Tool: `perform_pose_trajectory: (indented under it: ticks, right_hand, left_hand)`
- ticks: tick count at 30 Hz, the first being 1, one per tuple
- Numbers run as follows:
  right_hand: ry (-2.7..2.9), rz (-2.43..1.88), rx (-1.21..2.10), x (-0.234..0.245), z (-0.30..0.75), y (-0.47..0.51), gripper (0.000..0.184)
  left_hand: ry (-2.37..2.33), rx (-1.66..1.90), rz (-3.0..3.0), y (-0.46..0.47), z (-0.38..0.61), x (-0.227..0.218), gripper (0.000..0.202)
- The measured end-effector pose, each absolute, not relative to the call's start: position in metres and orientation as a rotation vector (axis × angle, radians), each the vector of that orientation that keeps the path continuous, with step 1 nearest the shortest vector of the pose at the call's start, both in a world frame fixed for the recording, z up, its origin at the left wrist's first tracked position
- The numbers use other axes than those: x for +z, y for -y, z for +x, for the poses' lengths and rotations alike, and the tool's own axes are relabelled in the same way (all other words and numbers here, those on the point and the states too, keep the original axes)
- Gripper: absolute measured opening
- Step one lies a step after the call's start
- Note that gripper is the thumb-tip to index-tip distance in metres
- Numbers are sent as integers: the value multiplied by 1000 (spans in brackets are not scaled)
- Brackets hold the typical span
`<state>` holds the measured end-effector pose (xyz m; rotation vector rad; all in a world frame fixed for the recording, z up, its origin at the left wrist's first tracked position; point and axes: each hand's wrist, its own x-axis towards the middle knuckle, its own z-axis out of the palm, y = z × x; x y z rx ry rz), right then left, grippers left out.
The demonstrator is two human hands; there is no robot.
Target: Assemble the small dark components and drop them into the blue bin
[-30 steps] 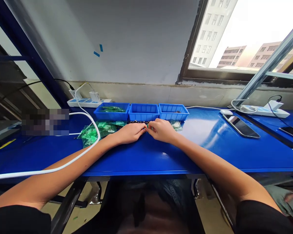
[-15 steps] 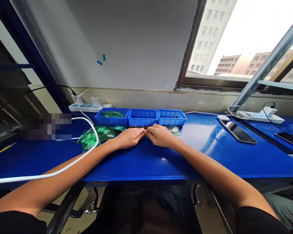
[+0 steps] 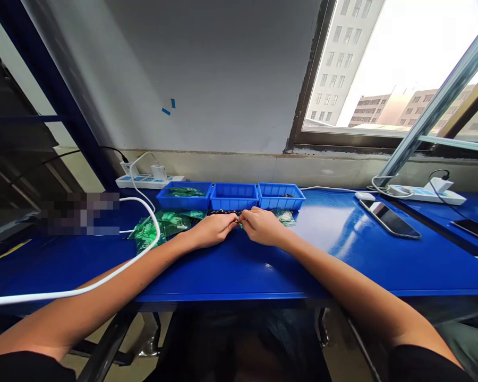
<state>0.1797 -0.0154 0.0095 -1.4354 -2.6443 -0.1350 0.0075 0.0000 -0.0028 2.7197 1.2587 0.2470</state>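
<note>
My left hand and my right hand rest on the blue table, fingertips meeting at its middle. Both pinch a tiny part between them, too small to name. Just behind the fingers lies a dark row of small parts. Beyond it stand three blue bins side by side. Green plastic packets lie left of my left hand, and one more packet lies right of my right hand.
A white cable crosses my left forearm. A power strip sits at the back left, another power strip at the back right. A phone lies face up on the right, a second phone farther right.
Both hands stay pinched together at the same spot on the table. Only the camera has tilted up slightly.
</note>
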Motion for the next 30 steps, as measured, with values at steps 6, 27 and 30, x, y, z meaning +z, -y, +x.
perform_pose_trajectory:
  ticks: [6, 27, 30]
  right_hand:
    - [2624, -1405, -103, 9, 180, 14, 23]
    - [2380, -1311, 280, 0, 183, 4, 16]
    - [2363, -1300, 304, 0, 183, 5, 16]
  left_hand:
    - [-1232, 267, 2750, -1, 7, -3, 22]
    - [-1291, 178, 2761, 0, 8, -3, 18]
    - [-1275, 168, 2776, -1, 9, -2, 18]
